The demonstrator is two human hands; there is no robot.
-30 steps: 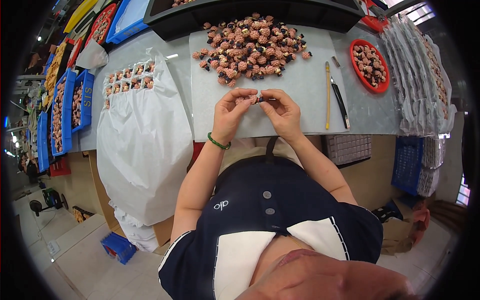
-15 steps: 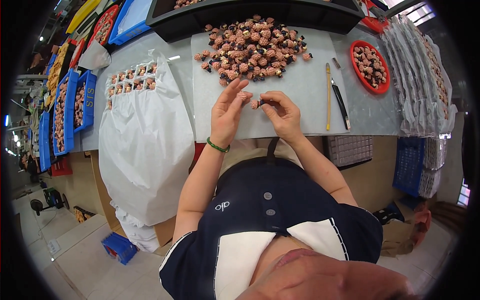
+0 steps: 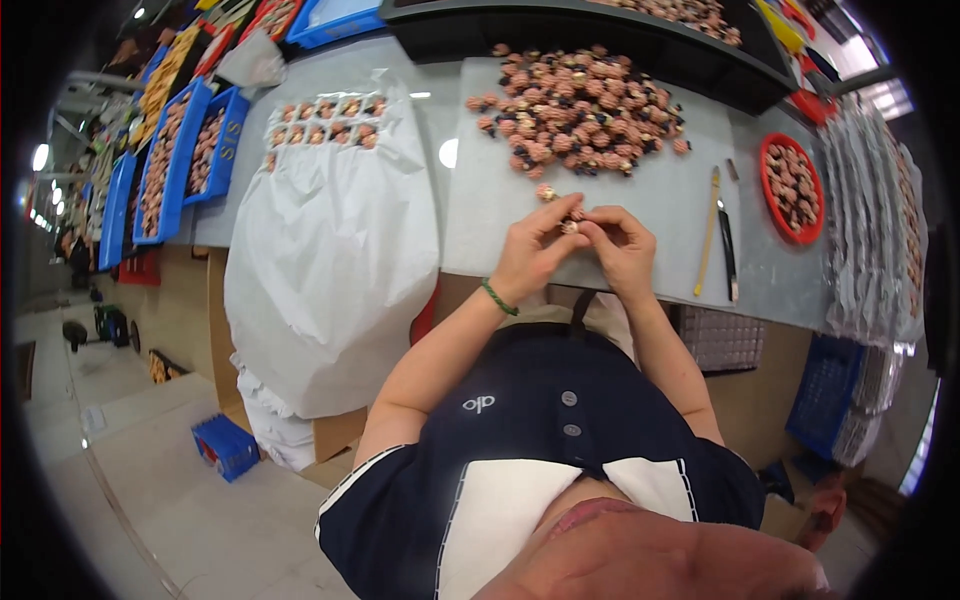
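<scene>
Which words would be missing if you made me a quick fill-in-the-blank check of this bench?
1. The green bracelet is worn on the person's ____ wrist.
2. The small oval basket of pieces is coloured ____.
3. The yellow stick lies to the ____ of the right hand.
4. The long bin beyond the heap of pink pieces is coloured ____.

Missing words: left; red; right; black.

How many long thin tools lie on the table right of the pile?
2: a yellow one and, just right of it, a black one. Both lie between the right hand and the red basket. No others visible there.
</scene>
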